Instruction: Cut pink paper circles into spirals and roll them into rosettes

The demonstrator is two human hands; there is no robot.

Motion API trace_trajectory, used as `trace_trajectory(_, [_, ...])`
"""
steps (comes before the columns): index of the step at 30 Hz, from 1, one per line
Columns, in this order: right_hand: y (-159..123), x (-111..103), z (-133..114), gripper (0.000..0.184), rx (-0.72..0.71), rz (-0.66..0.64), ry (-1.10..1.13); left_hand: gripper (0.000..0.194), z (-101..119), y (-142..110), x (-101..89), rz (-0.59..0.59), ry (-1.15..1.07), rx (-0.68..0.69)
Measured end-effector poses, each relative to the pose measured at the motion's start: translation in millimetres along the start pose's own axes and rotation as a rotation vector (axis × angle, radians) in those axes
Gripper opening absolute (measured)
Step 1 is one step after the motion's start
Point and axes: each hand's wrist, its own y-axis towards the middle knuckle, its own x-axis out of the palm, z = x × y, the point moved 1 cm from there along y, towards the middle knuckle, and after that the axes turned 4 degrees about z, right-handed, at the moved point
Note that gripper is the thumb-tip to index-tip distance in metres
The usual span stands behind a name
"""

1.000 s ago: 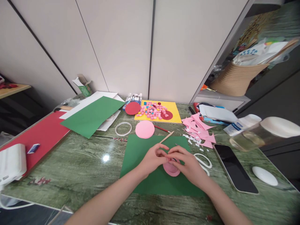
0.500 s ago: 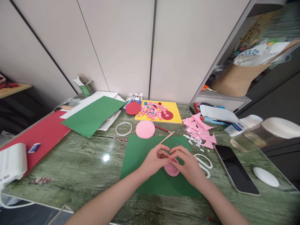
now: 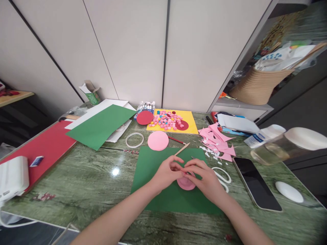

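My left hand (image 3: 167, 173) and my right hand (image 3: 204, 178) meet fingertip to fingertip over a green paper sheet (image 3: 153, 177) on the table. Both are closed in a pinch on a small pink paper spiral (image 3: 186, 183), whose round lower coil shows beneath the fingers. A thin wooden stick (image 3: 182, 149) lies just beyond my left hand. White scissors (image 3: 223, 177) lie right beside my right hand. A flat pink paper disc (image 3: 158, 141) rests at the sheet's far edge.
A yellow sheet (image 3: 190, 124) bears several small rolled paper flowers. Pink scraps (image 3: 217, 141), a phone (image 3: 257, 183), a glass jar (image 3: 286, 144) and a white mouse (image 3: 289, 191) lie to the right. Green (image 3: 99, 126) and red (image 3: 48, 144) sheets, tape ring (image 3: 134, 140) left.
The hands stay nearly in place; the fingers shift slightly on the pink spiral, and its lower coil sits a little more to the left and rounder than before.
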Motion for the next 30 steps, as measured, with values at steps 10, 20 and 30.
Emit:
trace_trajectory(10, [-3.3, 6.2, 5.4, 0.021, -0.019, 0.017, 0.015, 0.033, -0.4, 0.3, -0.8, 0.002, 0.010, 0.019])
trace_trajectory(20, [-2.1, 6.4, 6.1, 0.017, 0.037, 0.066, 0.059, 0.033, 1.9, -2.0, 1.3, 0.028, -0.128, -0.019])
trace_trajectory(30, [-0.2, 1.3, 2.5, 0.020, 0.077, -0.040, 0.151, 0.034, 1.6, -0.3, -4.2, -0.051, -0.126, -0.011])
